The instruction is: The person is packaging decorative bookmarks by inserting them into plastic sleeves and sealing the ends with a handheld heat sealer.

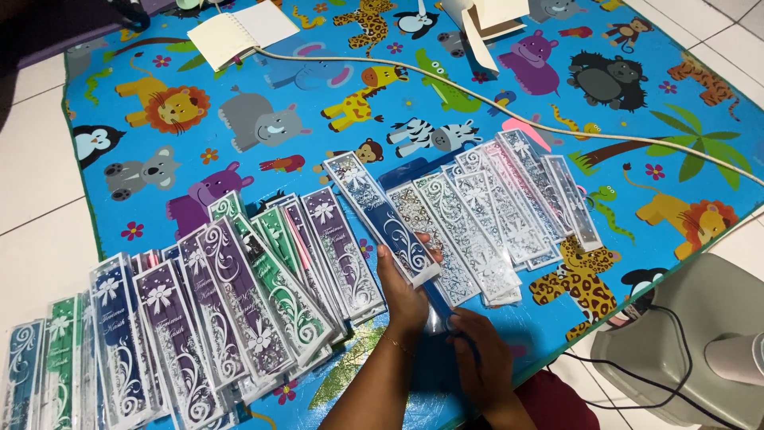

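L hand holds blue card, pointing up-left.

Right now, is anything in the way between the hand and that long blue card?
No. The left hand already grips the blue card by its near end, nothing between them. The right hand is lower, on a blue piece beneath it. Rows of purple and green cards and silver cards lie either side.
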